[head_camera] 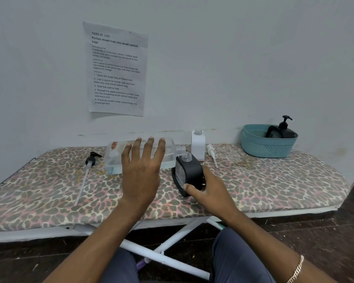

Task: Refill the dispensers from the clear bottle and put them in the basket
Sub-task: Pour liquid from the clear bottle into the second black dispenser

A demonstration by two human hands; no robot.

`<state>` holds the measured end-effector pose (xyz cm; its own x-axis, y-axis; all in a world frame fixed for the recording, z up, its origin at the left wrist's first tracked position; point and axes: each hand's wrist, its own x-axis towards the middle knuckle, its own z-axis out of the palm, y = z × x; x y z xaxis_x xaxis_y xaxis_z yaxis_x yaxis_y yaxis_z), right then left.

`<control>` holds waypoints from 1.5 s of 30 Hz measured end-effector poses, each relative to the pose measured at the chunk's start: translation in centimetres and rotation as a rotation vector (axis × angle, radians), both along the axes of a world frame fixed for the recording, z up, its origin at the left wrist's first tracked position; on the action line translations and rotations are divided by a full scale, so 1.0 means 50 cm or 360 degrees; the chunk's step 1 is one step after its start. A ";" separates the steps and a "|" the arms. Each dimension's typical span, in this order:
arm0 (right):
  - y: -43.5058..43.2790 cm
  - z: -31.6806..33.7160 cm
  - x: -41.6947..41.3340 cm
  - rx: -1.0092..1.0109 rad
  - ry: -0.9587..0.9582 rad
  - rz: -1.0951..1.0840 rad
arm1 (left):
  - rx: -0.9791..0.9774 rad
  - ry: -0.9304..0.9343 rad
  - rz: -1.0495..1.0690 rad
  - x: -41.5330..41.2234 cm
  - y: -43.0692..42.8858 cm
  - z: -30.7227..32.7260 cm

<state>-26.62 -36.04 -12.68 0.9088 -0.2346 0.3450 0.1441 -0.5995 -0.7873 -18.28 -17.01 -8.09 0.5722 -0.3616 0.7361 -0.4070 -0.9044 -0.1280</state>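
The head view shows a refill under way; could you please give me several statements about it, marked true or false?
1. The teal basket holds a pump-topped black dispenser. True.
2. The white dispenser has its pump fitted. False: its neck is open; the white pump lies beside it.
3. The right hand grips the open black dispenser. True.
4. The clear bottle stands upright. False: it is tipped sideways, neck toward the open black dispenser, with the left hand on it.
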 end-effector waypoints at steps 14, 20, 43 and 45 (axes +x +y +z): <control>0.002 0.004 -0.002 -0.0020 0.0000 -0.0015 | -0.0010 0.0003 -0.0010 0.001 0.000 -0.001; 0.003 0.005 -0.003 -0.0046 0.0005 -0.0023 | -0.0008 0.0002 -0.0016 -0.002 0.001 0.000; 0.000 0.001 0.001 -0.0021 0.0000 -0.0011 | -0.0011 0.0004 -0.0012 0.000 0.001 0.001; 0.000 0.001 0.002 -0.0011 0.0001 -0.0008 | -0.0012 0.0005 -0.0013 0.000 0.002 0.001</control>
<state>-26.55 -36.03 -12.65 0.9079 -0.2370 0.3458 0.1402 -0.6056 -0.7833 -18.28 -16.94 -8.03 0.5713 -0.3607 0.7372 -0.4148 -0.9020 -0.1199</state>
